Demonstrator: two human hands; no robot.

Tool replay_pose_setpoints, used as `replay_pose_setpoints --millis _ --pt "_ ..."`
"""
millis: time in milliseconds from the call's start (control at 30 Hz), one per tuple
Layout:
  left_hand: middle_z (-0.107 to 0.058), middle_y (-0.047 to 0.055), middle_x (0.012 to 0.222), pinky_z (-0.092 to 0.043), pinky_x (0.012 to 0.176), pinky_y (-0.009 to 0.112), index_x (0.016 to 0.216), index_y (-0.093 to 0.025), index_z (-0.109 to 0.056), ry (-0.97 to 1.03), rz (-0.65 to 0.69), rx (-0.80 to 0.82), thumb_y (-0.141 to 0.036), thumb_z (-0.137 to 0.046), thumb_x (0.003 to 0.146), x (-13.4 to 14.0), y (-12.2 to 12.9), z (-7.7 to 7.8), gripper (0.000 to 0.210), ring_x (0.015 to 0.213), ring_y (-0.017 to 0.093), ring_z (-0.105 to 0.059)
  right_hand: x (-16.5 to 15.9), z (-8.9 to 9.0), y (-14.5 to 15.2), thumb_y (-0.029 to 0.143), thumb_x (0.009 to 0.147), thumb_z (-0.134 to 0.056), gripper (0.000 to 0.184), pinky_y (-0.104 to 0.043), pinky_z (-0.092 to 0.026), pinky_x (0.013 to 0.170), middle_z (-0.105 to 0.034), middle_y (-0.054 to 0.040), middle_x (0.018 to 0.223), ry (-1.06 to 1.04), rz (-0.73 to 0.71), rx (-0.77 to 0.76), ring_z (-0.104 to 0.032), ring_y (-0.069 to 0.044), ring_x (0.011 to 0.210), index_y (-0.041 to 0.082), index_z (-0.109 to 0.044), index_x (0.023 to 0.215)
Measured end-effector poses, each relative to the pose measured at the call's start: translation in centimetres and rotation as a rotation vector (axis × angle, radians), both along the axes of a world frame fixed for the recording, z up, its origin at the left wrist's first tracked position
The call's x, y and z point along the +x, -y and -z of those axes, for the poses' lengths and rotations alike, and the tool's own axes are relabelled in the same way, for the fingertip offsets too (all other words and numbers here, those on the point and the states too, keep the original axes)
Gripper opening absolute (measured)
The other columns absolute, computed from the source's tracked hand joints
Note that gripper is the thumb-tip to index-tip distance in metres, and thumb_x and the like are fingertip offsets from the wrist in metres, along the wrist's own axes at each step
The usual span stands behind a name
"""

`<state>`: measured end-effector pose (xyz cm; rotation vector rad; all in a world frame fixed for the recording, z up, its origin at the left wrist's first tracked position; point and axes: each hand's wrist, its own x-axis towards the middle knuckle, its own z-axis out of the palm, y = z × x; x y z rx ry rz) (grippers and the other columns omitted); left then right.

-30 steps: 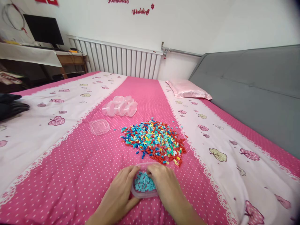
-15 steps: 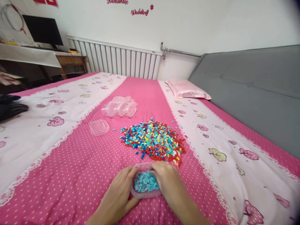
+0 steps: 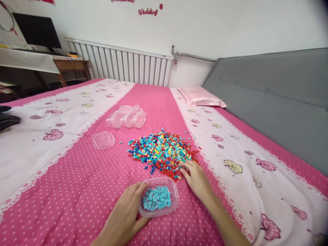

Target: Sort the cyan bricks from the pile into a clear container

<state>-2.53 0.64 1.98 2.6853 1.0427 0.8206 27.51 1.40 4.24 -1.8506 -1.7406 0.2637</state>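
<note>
Head view: the left hand (image 3: 125, 210) holds the left side of a see-through plastic box (image 3: 174, 194), thumb on the near side and fingers at the rim. It probably holds on so the box does not slip or tip on the soft bedspread (image 3: 84, 191). The box sits at the near side, between the person and the pile of mixed toy bricks (image 3: 161, 148), likely so both are easy to reach. Inside lie light-blue bricks (image 3: 156, 199), small, hard and shiny, all loose.

The right hand (image 3: 196, 177) is at the near right edge of the pile. Its fingers are bent and close together, with the tips at the bricks; I cannot tell if they pinch one. The pile is a low heap of red, blue, yellow, green and white bits, thin at the edges.

Left of the pile, a clear lid (image 3: 103, 140) with round corners lies flat. Beyond it, more see-through tubs (image 3: 128, 117) sit bunched up, perhaps to be out of the way. Far right, a pink pillow (image 3: 201, 96) looks smooth and silky, near a padded grey headboard (image 3: 269, 82).
</note>
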Motion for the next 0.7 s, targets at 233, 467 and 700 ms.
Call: replay_pose_setpoints --millis 233,467,700 --pt "-0.064 0.012 0.133 -0.055 0.099 0.042 0.146 -0.023 -0.034 -0.006 -0.013 0.012 -0.031 -0.069 0.083 -0.2 0.1 0.2 0.072 0.117 0.03 -0.065 -1.2 0.2 0.0 0.01 0.088 -0.062 0.012 -0.038 -0.046 0.085 -0.068 -0.006 0.096 0.12 -0.046 0.009 -0.058 -0.026 0.094 0.02 -0.069 0.089" --pt "-0.064 0.012 0.134 -0.055 0.1 0.042 0.145 -0.023 -0.036 0.006 -0.01 0.003 -0.032 -0.07 0.083 -0.1 0.1 0.2 0.071 0.118 0.03 -0.065 -1.0 0.0 -0.2 0.016 0.088 -0.066 0.012 -0.033 -0.043 0.079 -0.067 -0.0029 0.087 0.078 -0.054 0.054 -0.057 -0.023 0.088 0.021 -0.061 0.079" --pt "-0.063 0.012 0.134 -0.055 0.1 0.042 0.147 -0.024 -0.033 0.011 -0.013 -0.012 -0.031 -0.067 0.084 -0.1 0.1 0.3 0.072 0.119 0.03 -0.064 0.3 -0.5 0.0 0.012 0.085 -0.066 0.01 -0.03 -0.043 0.072 -0.064 -0.0024 0.08 0.071 0.034 -0.025 -0.059 -0.021 0.079 0.02 -0.062 0.081"
